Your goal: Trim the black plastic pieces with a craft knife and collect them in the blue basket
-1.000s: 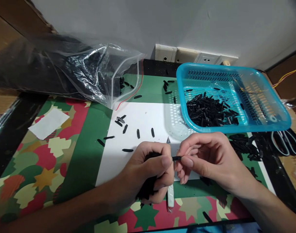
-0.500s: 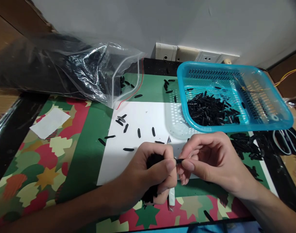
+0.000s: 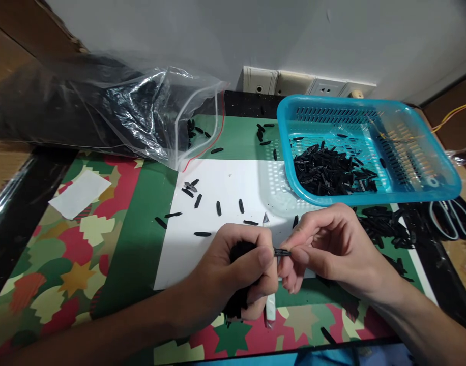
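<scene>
Blue basket (image 3: 393, 197) at 2 o'clock's got black strips (image 3: 328, 173), zip-lock bag (image 3: 145, 112) at 10's got dark stuff, left hand (image 3: 235, 267) clenched round a bundle (image 3: 236, 302), right hand (image 3: 334, 249) pinching a single strip (image 3: 283, 252).

No lettering, label, brand, number or sign can be read anywhere in view.

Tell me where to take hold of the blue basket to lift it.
Grip the blue basket by its rim at both short ends, coming in from left and right at once. The raised rim looks easy to grasp, and the black pieces heaped toward the basket's left end would probably tilt it if held by one end only.
</scene>
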